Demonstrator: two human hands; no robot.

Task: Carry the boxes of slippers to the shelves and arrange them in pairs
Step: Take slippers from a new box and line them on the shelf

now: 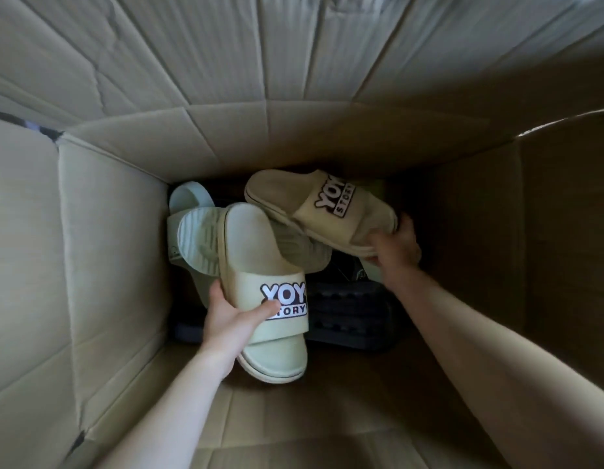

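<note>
Deep inside the cardboard box (107, 265), my left hand (229, 323) grips one cream slipper (256, 252) and my right hand (395, 245) grips the matching slipper (327, 204), so next I should probably lift both out together.

YOY STORY on pale slipper (256, 248), tan slipper (334, 201)

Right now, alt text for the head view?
Inside a deep brown cardboard box, the left hand grips a pale green YOY STORY slide slipper and the right hand grips a beige slide slipper with the same logo. Another pale slipper and dark slippers lie beneath.
</note>
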